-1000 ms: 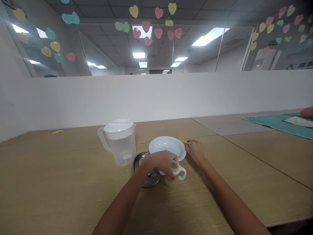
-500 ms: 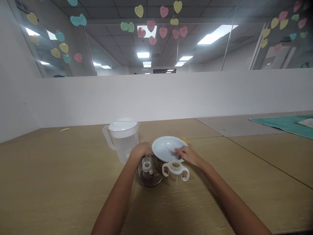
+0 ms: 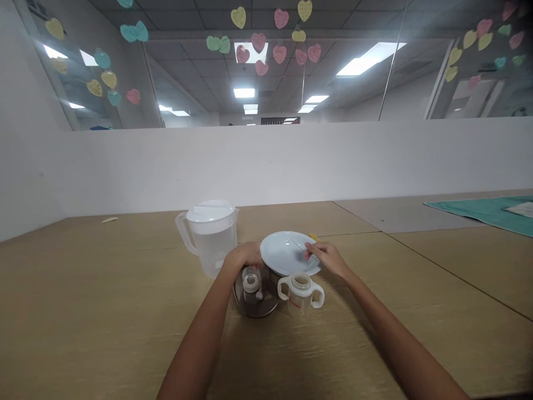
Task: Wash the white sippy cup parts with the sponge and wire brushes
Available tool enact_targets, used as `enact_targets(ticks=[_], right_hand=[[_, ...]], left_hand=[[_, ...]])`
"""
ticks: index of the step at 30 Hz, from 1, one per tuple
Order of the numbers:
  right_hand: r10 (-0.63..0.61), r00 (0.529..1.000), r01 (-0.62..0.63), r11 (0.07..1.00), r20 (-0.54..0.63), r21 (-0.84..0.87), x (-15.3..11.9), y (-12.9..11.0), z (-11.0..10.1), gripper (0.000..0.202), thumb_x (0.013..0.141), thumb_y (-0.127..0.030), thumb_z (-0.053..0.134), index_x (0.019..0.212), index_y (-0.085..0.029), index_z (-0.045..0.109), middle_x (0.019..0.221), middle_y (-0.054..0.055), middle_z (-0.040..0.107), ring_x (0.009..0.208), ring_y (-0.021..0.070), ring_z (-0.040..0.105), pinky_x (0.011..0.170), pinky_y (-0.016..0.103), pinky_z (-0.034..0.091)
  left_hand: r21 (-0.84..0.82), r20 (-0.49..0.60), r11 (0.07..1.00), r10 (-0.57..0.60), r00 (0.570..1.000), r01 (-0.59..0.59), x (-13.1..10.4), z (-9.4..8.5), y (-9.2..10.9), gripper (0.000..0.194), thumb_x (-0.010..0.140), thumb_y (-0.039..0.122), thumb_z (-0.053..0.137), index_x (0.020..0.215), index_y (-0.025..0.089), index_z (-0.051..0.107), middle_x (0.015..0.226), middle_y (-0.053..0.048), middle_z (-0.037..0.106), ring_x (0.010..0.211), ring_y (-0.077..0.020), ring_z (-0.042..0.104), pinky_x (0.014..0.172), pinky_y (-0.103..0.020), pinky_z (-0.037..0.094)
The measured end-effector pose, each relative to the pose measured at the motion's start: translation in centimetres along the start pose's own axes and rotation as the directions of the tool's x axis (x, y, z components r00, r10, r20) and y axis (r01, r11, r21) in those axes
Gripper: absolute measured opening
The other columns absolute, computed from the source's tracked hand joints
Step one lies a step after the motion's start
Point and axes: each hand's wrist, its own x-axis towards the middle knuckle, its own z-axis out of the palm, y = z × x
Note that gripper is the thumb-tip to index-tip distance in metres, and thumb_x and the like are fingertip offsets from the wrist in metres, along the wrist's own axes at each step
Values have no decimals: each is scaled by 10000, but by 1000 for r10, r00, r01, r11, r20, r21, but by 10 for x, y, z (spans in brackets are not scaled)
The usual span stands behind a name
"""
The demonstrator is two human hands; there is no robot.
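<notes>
A thin stick-like item (image 3: 297, 244) is pinched in my right hand (image 3: 327, 256), above a white plate (image 3: 280, 253). My left hand (image 3: 249, 254) is at the plate's left edge; its fingertips are hidden. Below it lies a round dark metal tray (image 3: 256, 310) holding a small clear bottle part with a white ring (image 3: 251, 283). A clear cup with two white handles (image 3: 300, 294) stands open-topped in front of the plate. Left of my left hand is a lidded clear pitcher (image 3: 213, 239) with liquid in it.
Something yellow (image 3: 314, 237) shows behind the plate's right edge. A teal cloth (image 3: 483, 211) lies at the far right of the wooden table (image 3: 104, 311). A small pale flat piece (image 3: 110, 220) is at the back left. A white wall (image 3: 266, 166) stands behind.
My right hand has lifted slightly and moved a little right, with the thin item now raised above the plate. My left hand has hardly moved.
</notes>
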Motion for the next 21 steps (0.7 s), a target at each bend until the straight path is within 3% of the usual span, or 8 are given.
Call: enact_targets(ticks=[3, 6, 9, 12, 14, 16, 19, 21], right_hand=[[26, 995, -10, 987, -96, 160, 2, 1, -6, 475, 775, -575, 495, 563, -185, 665, 664, 53, 678, 724, 212, 609, 758, 331, 431], [53, 982, 8, 948, -181, 317, 5, 5, -10, 402, 730, -552, 577, 563, -194, 650, 680, 53, 680, 810, 220, 617, 808, 327, 435], [95, 969, 22, 888, -230, 459, 8, 8, -9, 279, 641, -473, 703, 681, -200, 659, 703, 48, 689, 801, 217, 631, 793, 333, 462], [122, 965, 36, 817, -233, 576, 10, 9, -7, 279, 627, -411, 729, 800, -206, 654, 739, 52, 701, 786, 215, 651, 792, 353, 489], [124, 967, 47, 775, -224, 630, 9, 7, -7, 265, 666, -401, 689, 847, -210, 655, 766, 53, 706, 804, 219, 660, 815, 375, 498], [124, 972, 65, 675, -200, 735, 8, 6, -10, 219, 684, -361, 651, 839, -208, 668, 788, 56, 710, 810, 223, 665, 840, 395, 501], [127, 978, 99, 415, -165, 904, 5, 1, -15, 147, 637, -286, 650, 747, -197, 687, 789, 66, 713, 802, 222, 665, 842, 378, 513], [146, 974, 114, 354, -176, 928, 4, -3, -16, 150, 605, -257, 689, 741, -194, 689, 797, 57, 713, 790, 203, 661, 813, 336, 524]], left_hand=[[-9, -32, 1000, 11, 999, -12, -10, -14, 0, 39, 540, 189, 643, 544, 167, 610, 535, 19, 604, 564, -148, 562, 510, -207, 398], [4, -166, 998, 59, 984, -59, -22, -27, 5, 75, 564, 171, 614, 638, 162, 606, 633, 7, 622, 626, -148, 566, 541, -206, 397], [4, -320, 991, 130, 938, -137, -29, -34, 13, 143, 657, 155, 510, 782, 163, 579, 778, -16, 634, 730, -149, 577, 626, -219, 422], [-131, -426, 950, 203, 882, -282, -27, -33, 20, 174, 721, 157, 443, 866, 161, 539, 776, -18, 629, 742, -142, 591, 669, -233, 447], [-252, -449, 898, 222, 866, -360, -22, -28, 22, 197, 731, 147, 426, 898, 149, 532, 744, -15, 627, 690, -132, 598, 673, -242, 461], [-324, -449, 863, 221, 866, -388, -15, -22, 24, 236, 736, 132, 405, 928, 135, 541, 752, -21, 630, 640, -119, 591, 674, -248, 468], [-360, -466, 838, 219, 857, -410, -3, -13, 26, 269, 745, 134, 397, 947, 122, 575, 781, -40, 644, 623, -115, 579, 661, -247, 471], [-345, -496, 835, 225, 839, -428, 3, -8, 26, 272, 756, 147, 406, 952, 125, 594, 792, -47, 655, 673, -126, 590, 667, -242, 471]])
